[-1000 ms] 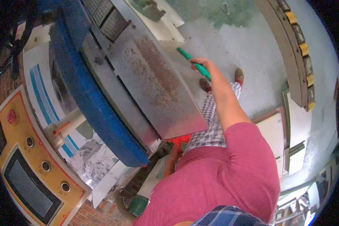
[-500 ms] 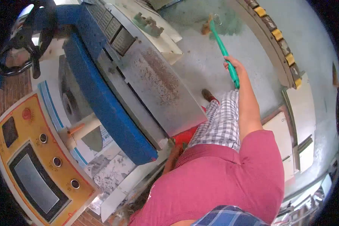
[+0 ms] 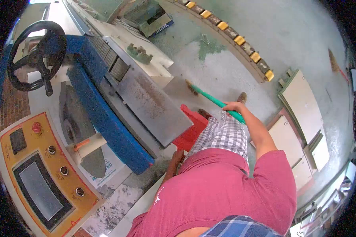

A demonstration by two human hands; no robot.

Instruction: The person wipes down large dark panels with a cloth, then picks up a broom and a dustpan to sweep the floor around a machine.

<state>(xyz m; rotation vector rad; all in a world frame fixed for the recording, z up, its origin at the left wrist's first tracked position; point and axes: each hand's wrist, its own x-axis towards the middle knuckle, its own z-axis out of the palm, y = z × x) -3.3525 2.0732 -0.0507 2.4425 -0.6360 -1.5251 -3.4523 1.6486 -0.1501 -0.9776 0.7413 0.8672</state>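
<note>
My right hand (image 3: 235, 107) is wrapped around the green handle of a hand brush (image 3: 209, 96). Its brownish bristle end (image 3: 191, 87) points away to the left, low over the grey floor. On the other side, my left hand (image 3: 178, 156) is closed at the near edge of a red dustpan (image 3: 192, 128). The dustpan is partly hidden by the machine's metal cover and my checked trousers. My shoes show just beyond the dustpan and the brush handle.
A machine with a grey metal cover (image 3: 154, 106), blue rail (image 3: 106, 118) and black handwheel (image 3: 37, 55) stands left. Its yellow control panel (image 3: 47, 170) is nearest. Pale panels (image 3: 302, 106) lean at right. A beam with yellow blocks (image 3: 239, 40) crosses the floor ahead.
My right hand has drawn the brush back closer to my legs, its head now pointing left. More of the red dustpan shows beside the machine. My view has shifted, and a foot has moved.
</note>
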